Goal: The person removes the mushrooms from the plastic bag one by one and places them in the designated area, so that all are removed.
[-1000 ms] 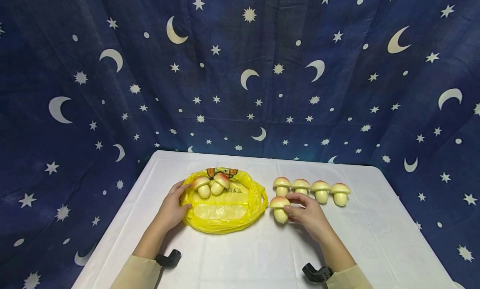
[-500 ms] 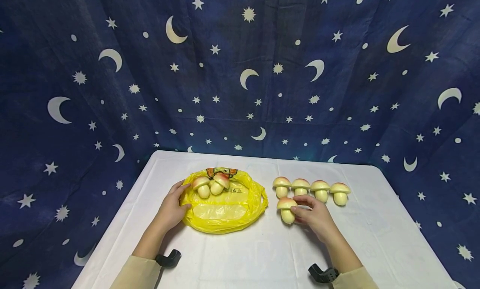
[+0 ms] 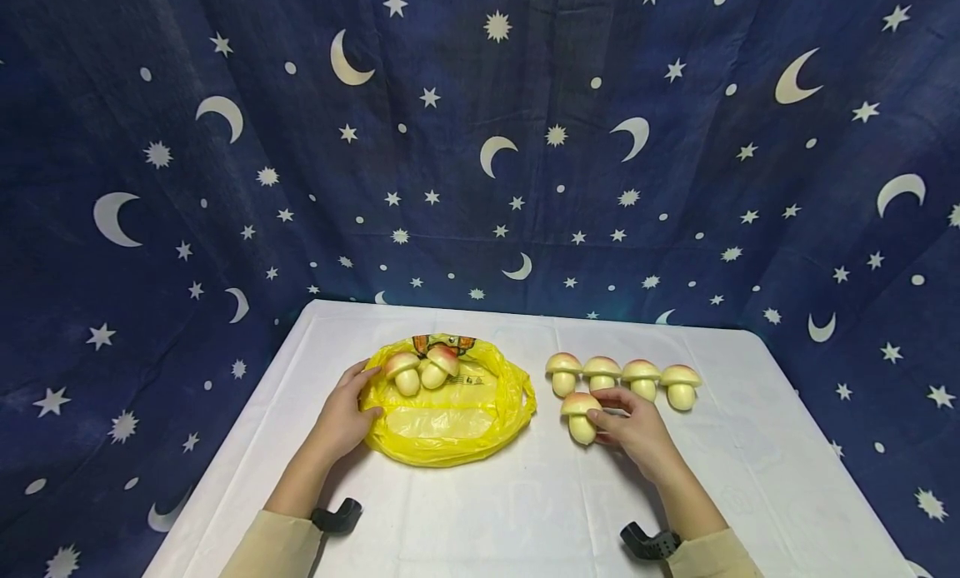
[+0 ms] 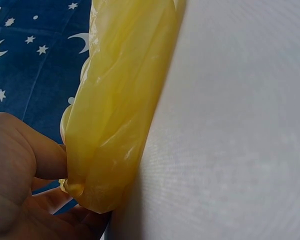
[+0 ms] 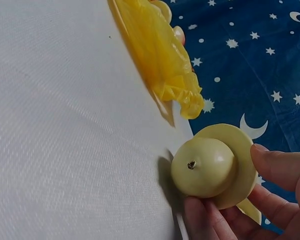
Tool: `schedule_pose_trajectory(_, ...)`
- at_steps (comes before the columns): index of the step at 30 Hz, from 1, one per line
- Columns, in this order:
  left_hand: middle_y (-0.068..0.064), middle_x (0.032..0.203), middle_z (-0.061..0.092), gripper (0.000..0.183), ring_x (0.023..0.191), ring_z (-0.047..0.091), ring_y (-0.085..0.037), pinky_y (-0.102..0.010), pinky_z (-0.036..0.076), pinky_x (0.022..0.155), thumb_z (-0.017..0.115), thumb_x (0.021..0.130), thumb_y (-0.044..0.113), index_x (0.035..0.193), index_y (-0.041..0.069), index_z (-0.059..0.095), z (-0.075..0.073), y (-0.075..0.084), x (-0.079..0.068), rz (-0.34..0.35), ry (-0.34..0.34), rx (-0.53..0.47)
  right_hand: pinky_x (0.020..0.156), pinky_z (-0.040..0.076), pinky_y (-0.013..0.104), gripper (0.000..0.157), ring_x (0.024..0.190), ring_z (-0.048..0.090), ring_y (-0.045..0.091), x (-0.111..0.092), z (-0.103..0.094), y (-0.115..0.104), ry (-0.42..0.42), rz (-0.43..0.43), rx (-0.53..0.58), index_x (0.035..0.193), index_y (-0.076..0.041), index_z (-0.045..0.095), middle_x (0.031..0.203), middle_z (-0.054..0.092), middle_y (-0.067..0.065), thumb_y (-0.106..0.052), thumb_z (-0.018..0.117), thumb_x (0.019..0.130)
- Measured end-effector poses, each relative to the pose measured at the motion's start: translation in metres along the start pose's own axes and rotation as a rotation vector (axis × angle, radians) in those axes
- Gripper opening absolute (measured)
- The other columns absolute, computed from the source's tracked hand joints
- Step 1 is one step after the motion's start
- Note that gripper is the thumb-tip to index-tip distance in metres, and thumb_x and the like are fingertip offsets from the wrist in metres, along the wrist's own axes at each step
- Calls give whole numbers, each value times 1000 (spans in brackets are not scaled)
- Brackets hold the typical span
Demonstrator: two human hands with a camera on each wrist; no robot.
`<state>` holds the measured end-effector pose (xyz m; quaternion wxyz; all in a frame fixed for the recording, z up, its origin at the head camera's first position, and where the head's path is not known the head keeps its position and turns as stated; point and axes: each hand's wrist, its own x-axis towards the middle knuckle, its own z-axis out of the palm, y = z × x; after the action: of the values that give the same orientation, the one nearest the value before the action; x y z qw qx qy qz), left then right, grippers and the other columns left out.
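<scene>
My right hand [image 3: 634, 432] holds a toy mushroom [image 3: 581, 417] with a pale stem and reddish cap, thumb on one side and fingers on the other. In the right wrist view, the stem end of this mushroom [image 5: 202, 167] faces the camera, close to the table. My left hand [image 3: 347, 413] pinches the left rim of a yellow plastic bag [image 3: 442, 455], which lies with its mouth spread wide. Two mushrooms [image 3: 405, 374] lie inside the bag at its far left. Seen from the left wrist, the thumb of my left hand [image 4: 20, 165] meets the bag's folded edge.
Several more mushrooms [image 3: 641, 382] stand in a row behind my right hand. A white cloth covers the table [image 3: 480, 520]. A dark blue curtain [image 3: 450, 170] with moons and stars hangs behind and at both sides.
My right hand has moved a little to the right, away from the bag, with the mushroom still in its fingers. The left hand and the bag have stayed in place.
</scene>
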<state>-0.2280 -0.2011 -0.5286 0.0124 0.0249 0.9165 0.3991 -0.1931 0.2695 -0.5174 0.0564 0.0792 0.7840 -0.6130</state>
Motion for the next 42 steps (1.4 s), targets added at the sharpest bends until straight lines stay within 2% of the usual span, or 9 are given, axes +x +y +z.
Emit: schedule_pose_trajectory(42,-17,177,27,67,162,30,-45,-64,28,132,70,96,1,160,4,48,1,0,0,-9,1,0,81,69,35,48,95,71,12,4,-8,1,43,30,15,143,6,59,139,58,23,-9,75,100)
